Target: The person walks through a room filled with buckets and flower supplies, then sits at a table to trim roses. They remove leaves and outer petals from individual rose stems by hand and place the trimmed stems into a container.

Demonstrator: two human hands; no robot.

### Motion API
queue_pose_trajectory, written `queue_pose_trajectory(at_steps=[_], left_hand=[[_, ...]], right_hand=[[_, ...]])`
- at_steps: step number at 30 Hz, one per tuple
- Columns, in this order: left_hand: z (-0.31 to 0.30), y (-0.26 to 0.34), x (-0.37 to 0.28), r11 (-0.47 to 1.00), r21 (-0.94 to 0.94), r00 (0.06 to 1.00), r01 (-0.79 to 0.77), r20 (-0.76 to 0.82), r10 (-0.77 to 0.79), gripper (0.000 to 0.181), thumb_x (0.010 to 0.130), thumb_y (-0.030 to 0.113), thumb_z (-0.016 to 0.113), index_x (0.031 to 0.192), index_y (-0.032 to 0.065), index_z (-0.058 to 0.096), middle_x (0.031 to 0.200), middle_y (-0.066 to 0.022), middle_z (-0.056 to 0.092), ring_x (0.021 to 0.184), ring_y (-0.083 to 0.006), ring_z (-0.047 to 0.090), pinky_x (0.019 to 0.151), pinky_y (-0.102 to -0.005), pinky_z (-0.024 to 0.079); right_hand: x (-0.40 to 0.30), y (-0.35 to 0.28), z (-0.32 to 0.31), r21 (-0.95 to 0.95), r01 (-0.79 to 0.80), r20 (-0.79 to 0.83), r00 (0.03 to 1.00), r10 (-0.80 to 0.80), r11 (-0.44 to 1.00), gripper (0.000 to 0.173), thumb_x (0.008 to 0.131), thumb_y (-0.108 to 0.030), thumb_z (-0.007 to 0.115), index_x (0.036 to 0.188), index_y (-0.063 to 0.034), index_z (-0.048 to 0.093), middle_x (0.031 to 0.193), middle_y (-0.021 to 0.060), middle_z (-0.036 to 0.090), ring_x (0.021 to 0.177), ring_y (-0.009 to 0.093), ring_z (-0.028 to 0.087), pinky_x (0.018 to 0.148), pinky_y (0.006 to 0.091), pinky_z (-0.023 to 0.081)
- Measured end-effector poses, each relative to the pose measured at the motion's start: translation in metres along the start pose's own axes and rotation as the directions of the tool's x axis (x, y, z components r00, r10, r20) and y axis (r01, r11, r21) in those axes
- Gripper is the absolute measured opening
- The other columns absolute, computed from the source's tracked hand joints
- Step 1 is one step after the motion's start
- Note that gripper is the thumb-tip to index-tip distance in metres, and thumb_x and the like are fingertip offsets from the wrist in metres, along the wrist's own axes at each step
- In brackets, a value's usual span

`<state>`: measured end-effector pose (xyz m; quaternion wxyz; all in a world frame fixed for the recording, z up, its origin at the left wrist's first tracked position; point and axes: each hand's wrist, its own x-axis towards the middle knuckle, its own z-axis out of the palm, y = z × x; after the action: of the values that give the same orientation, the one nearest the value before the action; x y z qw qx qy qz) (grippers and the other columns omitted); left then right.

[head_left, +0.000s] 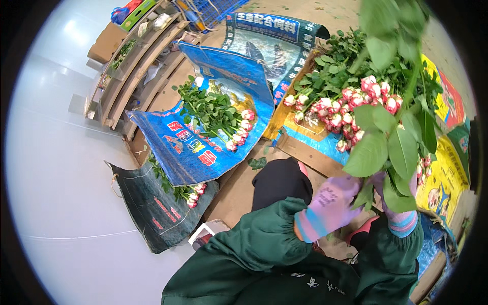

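A long leafy stem, probably a rose, rises close to the camera; its upper end runs past the top edge of the view. My right hand, in a pink knit glove with a blue-striped cuff, is around its lower part, and large green leaves cover most of the fingers. From the left, my left hand, in a matching glove and blurred, reaches the lower leaves; its fingertips are hidden. Just beyond both hands lies a big heap of white roses with pink edges, on sacking over a wooden frame.
A smaller rose bunch lies on a blue woven sack at left. Below it, another bunch rests on a dark green sheet. Wooden shelves stand against the white wall. Yellow printed sacks hang at right.
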<state>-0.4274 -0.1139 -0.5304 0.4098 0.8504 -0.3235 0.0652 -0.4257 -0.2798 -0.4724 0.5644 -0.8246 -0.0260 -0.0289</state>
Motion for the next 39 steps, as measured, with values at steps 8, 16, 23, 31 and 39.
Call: queue_pose_trajectory(at_steps=[8, 16, 23, 31, 39], left_hand=[[-0.133, -0.108, 0.032, 0.715, -0.549, 0.776, 0.432, -0.178, -0.606, 0.032, 0.089, 0.019, 0.062, 0.115, 0.0000, 0.059, 0.086, -0.0078, 0.066, 0.074, -0.0137, 0.063, 0.063, -0.0297, 0.050], [-0.104, -0.414, 0.028, 0.319, -0.652, 0.351, 0.688, -0.085, -0.932, 0.043, 0.092, 0.036, 0.062, 0.116, 0.0011, 0.055, 0.083, -0.0074, 0.065, 0.066, -0.0168, 0.066, 0.058, -0.0283, 0.050], [-0.045, -0.498, 0.063, 0.277, 0.429, 0.341, 0.860, -0.079, -0.937, 0.058, 0.093, 0.050, 0.040, 0.107, 0.0016, 0.068, 0.108, -0.0198, 0.067, 0.101, -0.0382, 0.064, 0.089, -0.0460, 0.049], [-0.087, -0.482, -0.026, 0.691, 0.321, 0.757, 0.648, -0.373, -0.536, 0.047, 0.095, 0.035, 0.048, 0.116, -0.0061, 0.057, 0.097, -0.0178, 0.064, 0.090, -0.0252, 0.064, 0.081, -0.0340, 0.051], [-0.087, -0.336, -0.039, 0.695, -0.228, 0.702, 0.681, -0.064, -0.709, 0.041, 0.099, 0.026, 0.050, 0.127, -0.0040, 0.052, 0.104, -0.0096, 0.064, 0.084, -0.0120, 0.059, 0.068, -0.0255, 0.049]], right_hand=[[0.032, -0.043, 0.035, 0.113, 0.031, -0.110, 0.994, -0.018, 0.993, 0.059, 0.091, -0.019, 0.058, 0.142, 0.0020, 0.038, 0.117, 0.0146, 0.061, 0.095, 0.016, 0.060, 0.085, 0.0286, 0.048], [-0.012, 0.048, 0.004, 0.121, -0.231, -0.306, 0.916, 0.258, 0.965, 0.056, 0.096, -0.018, 0.053, 0.146, -0.0019, 0.033, 0.116, 0.0093, 0.058, 0.089, 0.012, 0.054, 0.084, 0.0261, 0.045], [-0.038, 0.105, -0.029, 0.115, -0.444, -0.449, 0.775, 0.445, 0.889, 0.052, 0.097, -0.015, 0.052, 0.145, -0.0021, 0.035, 0.114, 0.0063, 0.058, 0.088, 0.010, 0.053, 0.083, 0.0253, 0.046], [-0.026, 0.229, -0.097, -0.099, -0.666, -0.729, 0.554, 0.402, 0.739, 0.048, 0.094, -0.030, 0.059, 0.133, -0.0045, 0.050, 0.099, 0.0089, 0.067, 0.089, 0.017, 0.061, 0.082, 0.0303, 0.049], [0.034, 0.280, -0.081, -0.160, -0.908, -0.659, 0.390, 0.643, 0.387, 0.087, 0.080, -0.055, 0.064, 0.143, -0.0028, 0.035, 0.130, 0.0228, 0.056, 0.122, 0.034, 0.053, 0.105, 0.0397, 0.039]])
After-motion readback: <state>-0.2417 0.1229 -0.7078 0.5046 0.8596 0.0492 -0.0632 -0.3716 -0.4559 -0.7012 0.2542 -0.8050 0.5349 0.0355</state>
